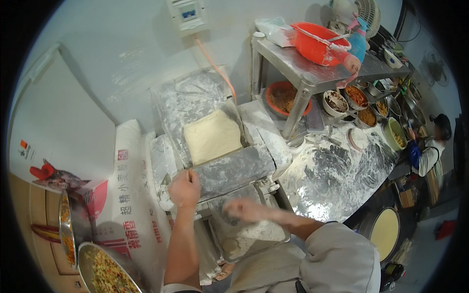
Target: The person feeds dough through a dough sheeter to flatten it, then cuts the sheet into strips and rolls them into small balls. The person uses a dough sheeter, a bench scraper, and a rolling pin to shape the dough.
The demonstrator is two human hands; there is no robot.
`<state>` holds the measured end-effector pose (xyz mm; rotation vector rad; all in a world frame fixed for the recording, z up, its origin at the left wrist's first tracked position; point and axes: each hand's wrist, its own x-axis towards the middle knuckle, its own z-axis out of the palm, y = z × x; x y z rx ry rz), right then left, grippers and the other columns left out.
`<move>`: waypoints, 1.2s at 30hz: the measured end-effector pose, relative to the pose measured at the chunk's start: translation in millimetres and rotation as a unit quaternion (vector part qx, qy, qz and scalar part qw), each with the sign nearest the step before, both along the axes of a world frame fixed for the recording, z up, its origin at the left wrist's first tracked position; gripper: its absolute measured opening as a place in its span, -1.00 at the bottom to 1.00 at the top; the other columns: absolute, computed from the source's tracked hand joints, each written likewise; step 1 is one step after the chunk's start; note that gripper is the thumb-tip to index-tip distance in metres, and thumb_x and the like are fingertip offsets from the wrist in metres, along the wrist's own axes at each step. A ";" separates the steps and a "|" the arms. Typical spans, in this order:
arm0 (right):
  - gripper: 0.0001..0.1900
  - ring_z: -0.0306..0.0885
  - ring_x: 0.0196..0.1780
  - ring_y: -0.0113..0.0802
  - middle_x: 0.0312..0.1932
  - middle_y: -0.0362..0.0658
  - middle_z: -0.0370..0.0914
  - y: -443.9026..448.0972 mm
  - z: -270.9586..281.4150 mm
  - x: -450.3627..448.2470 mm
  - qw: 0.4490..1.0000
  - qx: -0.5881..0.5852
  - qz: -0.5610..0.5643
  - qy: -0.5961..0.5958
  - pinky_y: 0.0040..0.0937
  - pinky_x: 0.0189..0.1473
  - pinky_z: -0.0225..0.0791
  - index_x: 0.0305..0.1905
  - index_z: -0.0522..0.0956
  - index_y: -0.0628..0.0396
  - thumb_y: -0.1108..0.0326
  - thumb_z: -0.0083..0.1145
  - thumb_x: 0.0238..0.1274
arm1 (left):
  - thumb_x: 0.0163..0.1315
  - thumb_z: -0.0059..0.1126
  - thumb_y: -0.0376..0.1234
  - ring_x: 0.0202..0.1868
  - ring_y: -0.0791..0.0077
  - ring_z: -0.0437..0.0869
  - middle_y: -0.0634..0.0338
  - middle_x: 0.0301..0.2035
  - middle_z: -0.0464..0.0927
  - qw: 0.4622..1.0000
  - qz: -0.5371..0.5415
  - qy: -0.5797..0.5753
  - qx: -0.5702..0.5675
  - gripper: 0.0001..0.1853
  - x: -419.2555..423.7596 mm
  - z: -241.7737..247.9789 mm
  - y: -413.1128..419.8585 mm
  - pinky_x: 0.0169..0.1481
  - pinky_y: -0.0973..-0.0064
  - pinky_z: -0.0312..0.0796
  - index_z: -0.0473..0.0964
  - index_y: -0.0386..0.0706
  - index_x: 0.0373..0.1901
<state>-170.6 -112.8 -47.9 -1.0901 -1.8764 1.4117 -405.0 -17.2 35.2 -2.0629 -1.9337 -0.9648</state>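
Observation:
A flour-dusted metal dough sheeter [234,170] stands before me against the wall. A thick slab of pale dough [211,137] lies on its sloping upper feed tray [194,91], its lower edge at the roller cover. My left hand [184,188] is curled at the near left corner of the cover; whether it holds anything there cannot be made out. Blurred by motion, my right hand [243,210] is over the lower metal tray [253,240], which has flour and a pale lump on it. Its fingers are too smeared to read.
Right of the machine is a floured worktop [329,183] below a metal shelf [285,55] with a red basin [318,44]. Bowls of fillings [355,97] stand beneath. Flour sacks [128,190] and steel bowls of chopped food [110,271] are at left. Another person [432,150] stands far right.

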 end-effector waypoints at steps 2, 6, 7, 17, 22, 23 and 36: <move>-0.60 0.70 0.17 -0.26 0.14 -0.07 0.75 -32.1 -88.4 -15.2 0.982 -0.126 0.138 -0.032 -0.18 0.24 0.57 0.35 0.66 0.03 0.25 0.33 0.53 | 0.44 0.27 -0.22 -0.37 -0.04 0.71 0.04 -0.47 0.66 1.000 -0.008 0.004 0.003 -0.67 -1.7 -2.0 1.7 -0.25 0.01 0.55 0.53 -0.13 -0.51; -0.54 0.67 0.10 -0.32 0.12 -0.13 0.74 27.9 -203.7 -27.8 0.919 -0.359 0.155 0.049 -0.18 0.16 0.56 0.38 0.61 0.14 0.31 0.36 0.48 | 0.44 0.27 -0.24 -0.36 -0.05 0.71 0.02 -0.47 0.65 1.000 -0.012 -0.002 0.011 -0.70 -9.6 -1.4 -0.3 -0.24 0.01 0.55 0.55 -0.15 -0.48; -0.56 0.68 0.11 -0.29 0.13 -0.12 0.74 56.4 -225.4 -20.2 0.916 -0.382 0.101 0.075 -0.15 0.18 0.57 0.37 0.61 0.13 0.28 0.34 0.49 | 0.44 0.26 -0.24 -0.36 -0.05 0.71 0.02 -0.47 0.65 0.999 -0.026 -0.008 0.018 -0.71 -2.7 -0.3 2.9 -0.24 0.02 0.55 0.56 -0.16 -0.47; -0.43 0.56 0.51 -0.02 0.48 -0.02 0.60 62.7 -215.8 -61.8 0.499 -0.347 -0.189 0.771 0.13 0.63 0.34 0.56 0.46 0.07 -0.02 0.07 0.70 | 0.48 0.26 -0.30 -0.36 -0.06 0.69 0.02 -0.47 0.63 1.000 0.000 0.017 0.002 -0.74 -34.1 -3.7 -15.1 -0.26 0.06 0.51 0.56 -0.17 -0.43; -0.48 0.56 0.53 -0.02 0.49 0.02 0.60 62.2 -272.7 -5.0 0.585 -0.359 -0.173 0.707 0.02 0.63 0.35 0.50 0.52 0.22 0.22 0.20 0.60 | 0.51 0.23 -0.27 -0.36 -0.06 0.68 0.02 -0.47 0.62 0.998 -0.064 -0.001 0.017 -0.71 19.9 3.4 8.8 -0.25 0.03 0.50 0.54 -0.17 -0.44; -0.48 0.58 0.51 -0.03 0.47 0.03 0.62 51.2 -259.5 -6.4 0.589 -0.368 -0.153 0.703 0.00 0.62 0.37 0.49 0.52 0.23 0.25 0.21 0.58 | 0.52 0.22 -0.26 -0.36 -0.06 0.68 0.02 -0.47 0.62 0.998 -0.056 0.001 0.017 -0.70 12.9 1.8 7.0 -0.25 0.02 0.50 0.54 -0.17 -0.44; -0.48 0.72 0.34 -0.15 0.30 0.00 0.73 -80.9 -101.5 56.9 0.741 -0.410 -0.191 0.497 -0.14 0.44 0.53 0.45 0.54 0.27 0.47 0.31 0.45 | 0.51 0.15 -0.16 -0.29 -0.17 0.74 -0.07 -0.40 0.69 0.999 0.004 0.013 -0.050 -0.66 -6.1 0.4 1.4 -0.16 -0.07 0.54 0.59 -0.16 -0.41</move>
